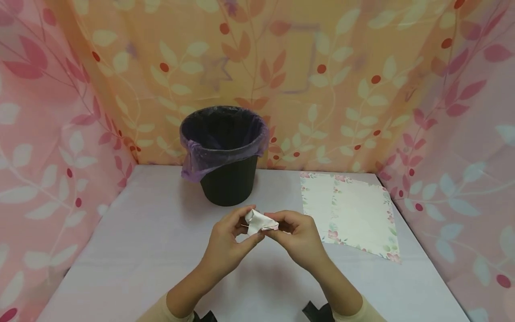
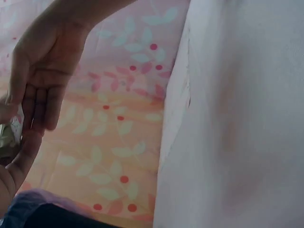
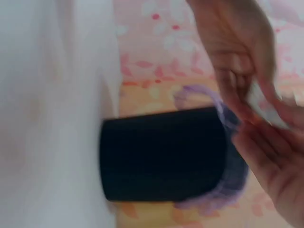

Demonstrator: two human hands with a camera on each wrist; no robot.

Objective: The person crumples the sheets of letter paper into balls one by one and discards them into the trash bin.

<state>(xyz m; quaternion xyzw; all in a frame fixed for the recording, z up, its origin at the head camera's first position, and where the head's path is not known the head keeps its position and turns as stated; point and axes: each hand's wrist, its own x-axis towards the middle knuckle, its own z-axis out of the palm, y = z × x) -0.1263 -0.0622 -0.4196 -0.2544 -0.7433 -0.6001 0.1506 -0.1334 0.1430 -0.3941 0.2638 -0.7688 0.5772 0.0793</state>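
A crumpled wad of white paper (image 1: 257, 222) with a floral edge sits between my two hands, above the middle of the table. My left hand (image 1: 230, 239) pinches its left side with thumb and fingertips. My right hand (image 1: 295, 235) pinches its right side. In the left wrist view the left hand (image 2: 35, 90) shows its palm, and a scrap of the paper (image 2: 7, 137) peeks in at the left edge. The right wrist view is blurred; my right hand (image 3: 247, 71) appears at the top right there.
A black bin (image 1: 227, 154) lined with a purple bag stands at the back of the table (image 1: 141, 250), behind my hands. Two flat floral-bordered sheets (image 1: 354, 214) lie at the right. Patterned curtains (image 1: 301, 67) wall in the table on three sides.
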